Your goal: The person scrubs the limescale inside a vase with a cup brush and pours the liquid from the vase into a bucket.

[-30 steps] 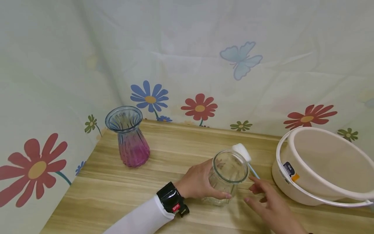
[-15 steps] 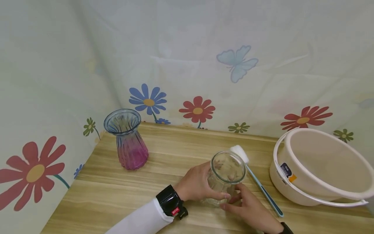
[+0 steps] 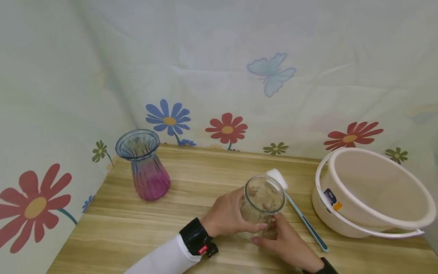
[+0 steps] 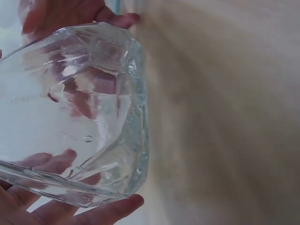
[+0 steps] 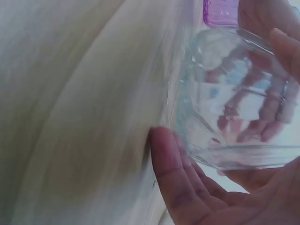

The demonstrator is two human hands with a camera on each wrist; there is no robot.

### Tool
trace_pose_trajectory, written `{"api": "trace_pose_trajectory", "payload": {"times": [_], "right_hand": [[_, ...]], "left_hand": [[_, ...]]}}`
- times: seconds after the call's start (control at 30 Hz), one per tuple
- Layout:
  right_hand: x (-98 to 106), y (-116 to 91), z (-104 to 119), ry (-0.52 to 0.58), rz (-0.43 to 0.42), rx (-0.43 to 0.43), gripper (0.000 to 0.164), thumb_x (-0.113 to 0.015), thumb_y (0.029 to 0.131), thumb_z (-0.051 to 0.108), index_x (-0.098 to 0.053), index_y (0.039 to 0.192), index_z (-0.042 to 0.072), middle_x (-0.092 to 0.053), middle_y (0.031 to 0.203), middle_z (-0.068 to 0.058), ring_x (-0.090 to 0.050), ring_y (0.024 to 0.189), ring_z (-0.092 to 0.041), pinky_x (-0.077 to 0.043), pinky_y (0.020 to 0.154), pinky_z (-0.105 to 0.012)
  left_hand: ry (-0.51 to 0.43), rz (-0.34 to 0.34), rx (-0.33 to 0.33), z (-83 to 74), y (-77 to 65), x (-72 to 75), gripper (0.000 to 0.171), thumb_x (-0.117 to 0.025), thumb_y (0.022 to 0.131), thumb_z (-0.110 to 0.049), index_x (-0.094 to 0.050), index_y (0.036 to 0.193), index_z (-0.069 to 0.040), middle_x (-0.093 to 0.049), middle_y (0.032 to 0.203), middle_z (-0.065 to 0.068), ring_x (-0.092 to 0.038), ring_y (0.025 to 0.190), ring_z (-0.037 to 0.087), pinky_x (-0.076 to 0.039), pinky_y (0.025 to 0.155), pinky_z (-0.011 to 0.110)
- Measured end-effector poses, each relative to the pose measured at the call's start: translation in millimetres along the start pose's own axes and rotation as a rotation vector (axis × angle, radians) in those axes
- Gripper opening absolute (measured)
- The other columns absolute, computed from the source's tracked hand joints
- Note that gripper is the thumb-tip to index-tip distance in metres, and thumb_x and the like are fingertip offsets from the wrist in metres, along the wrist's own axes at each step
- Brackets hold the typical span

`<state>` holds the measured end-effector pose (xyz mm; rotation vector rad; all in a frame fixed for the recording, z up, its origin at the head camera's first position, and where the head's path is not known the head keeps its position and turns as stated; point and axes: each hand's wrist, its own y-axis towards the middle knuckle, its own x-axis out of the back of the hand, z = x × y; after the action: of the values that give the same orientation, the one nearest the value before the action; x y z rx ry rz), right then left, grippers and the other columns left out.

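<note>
A clear glass vase with a thick round rim and a faceted base is between both hands, at the lower middle of the head view. My left hand grips it from the left, thumb across its near side. On the lower right side, my right hand holds the vase with thumb and fingers bent around it. In the left wrist view the faceted base is close to the tabletop; whether it touches is hard to tell. Both hands' fingers show through the glass.
A blue-to-pink glass vase stands at the left back. To the right lies a sponge brush with a white head and blue handle. A pale bucket with a white handle is at the far right. Flowered sheeting hangs behind.
My right hand has moved left from beside the brush onto the clear vase's lower side, uncovering the brush handle. My left hand keeps its grip. The head view has shifted slightly.
</note>
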<state>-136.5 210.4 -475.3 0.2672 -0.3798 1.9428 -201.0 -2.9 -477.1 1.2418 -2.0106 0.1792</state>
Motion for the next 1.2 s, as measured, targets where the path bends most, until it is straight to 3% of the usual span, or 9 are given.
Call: {"api": "trace_pose_trajectory", "payload": {"times": [0.2,0.3,0.43,0.53,0.7,0.8,0.93,1.03,1.2], "right_hand": [[-5.6,-1.9,7.4,0.057,-0.091,-0.024,0.086,-0.085,0.086,0.022,-0.032,0.155,0.019,-0.052,0.145,-0.014,-0.055,0.127,-0.022,-0.053,0.094,-0.033],[-6.5,-2.2,9.7,0.076,-0.167,0.034,0.087,-0.086,0.084,0.017,-0.035,0.154,0.019,-0.054,0.146,-0.012,-0.057,0.127,-0.014,-0.053,0.096,-0.031],[-5.1,-3.5,12.0,0.017,-0.285,0.164,0.09,-0.086,0.083,0.008,-0.034,0.156,0.014,-0.058,0.145,-0.017,-0.059,0.122,-0.004,-0.052,0.096,-0.023],[-0.1,-6.4,16.7,0.012,-0.33,0.185,0.086,-0.083,0.084,0.004,-0.035,0.155,0.011,-0.058,0.143,-0.018,-0.06,0.117,-0.001,-0.053,0.092,-0.022],[13.1,-10.9,25.3,0.036,-0.334,0.212,0.087,-0.079,0.085,-0.004,-0.032,0.157,0.012,-0.058,0.139,0.0,-0.063,0.109,-0.003,-0.056,0.084,-0.025],[19.3,-11.2,28.1,0.049,-0.342,0.24,0.086,-0.078,0.085,-0.006,-0.033,0.157,0.012,-0.057,0.14,0.01,-0.062,0.115,-0.003,-0.056,0.087,-0.024],[26.5,-11.3,33.3,0.152,-0.327,0.201,0.081,-0.076,0.089,-0.003,-0.035,0.158,0.013,-0.054,0.146,0.006,-0.061,0.124,-0.007,-0.055,0.093,-0.023],[32.2,-12.4,38.1,0.238,-0.294,0.171,0.076,-0.069,0.094,-0.002,-0.031,0.159,0.01,-0.054,0.148,0.002,-0.063,0.123,-0.009,-0.057,0.092,-0.026],[42.5,-13.1,44.7,0.319,-0.286,0.195,0.07,-0.06,0.099,-0.003,-0.029,0.16,0.012,-0.053,0.146,-0.001,-0.065,0.123,-0.012,-0.06,0.09,-0.032]], "left_hand": [[-0.024,0.025,0.028,-19.3,3.2,8.7,0.089,-0.08,0.074,-0.072,-0.042,0.148,-0.043,-0.064,0.137,-0.016,-0.063,0.121,0.004,-0.055,0.097,0.035],[0.008,0.018,0.022,-31.1,5.5,11.5,0.09,-0.079,0.072,-0.076,-0.046,0.147,-0.04,-0.065,0.136,-0.015,-0.064,0.119,0.004,-0.056,0.093,0.034],[0.046,0.003,-0.007,-45.8,10.1,11.3,0.096,-0.078,0.071,-0.078,-0.047,0.15,-0.032,-0.064,0.138,-0.012,-0.065,0.119,0.006,-0.057,0.091,0.034],[0.04,-0.005,-0.021,-54.9,13.8,9.8,0.099,-0.078,0.073,-0.077,-0.043,0.152,-0.031,-0.06,0.142,-0.011,-0.063,0.124,0.008,-0.058,0.092,0.036],[-0.011,0.001,-0.036,-64.7,18.0,9.2,0.102,-0.081,0.074,-0.072,-0.034,0.155,-0.032,-0.052,0.147,-0.01,-0.056,0.131,0.009,-0.056,0.095,0.039],[-0.07,0.029,-0.074,-64.8,18.8,10.2,0.111,-0.088,0.072,-0.063,-0.025,0.16,-0.035,-0.044,0.154,-0.01,-0.049,0.139,0.009,-0.052,0.106,0.042],[-0.102,0.065,-0.159,-60.0,20.1,10.5,0.133,-0.097,0.064,-0.05,-0.008,0.163,-0.039,-0.029,0.165,-0.01,-0.034,0.152,0.011,-0.04,0.119,0.047],[-0.088,0.074,-0.205,-56.1,21.7,9.6,0.145,-0.1,0.06,-0.048,0.0,0.164,-0.039,-0.02,0.17,-0.009,-0.027,0.155,0.013,-0.037,0.122,0.049],[-0.075,0.031,-0.249,-52.5,26.3,6.2,0.149,-0.101,0.058,-0.046,0.003,0.165,-0.035,-0.02,0.169,-0.004,-0.032,0.152,0.015,-0.038,0.121,0.043]]}}
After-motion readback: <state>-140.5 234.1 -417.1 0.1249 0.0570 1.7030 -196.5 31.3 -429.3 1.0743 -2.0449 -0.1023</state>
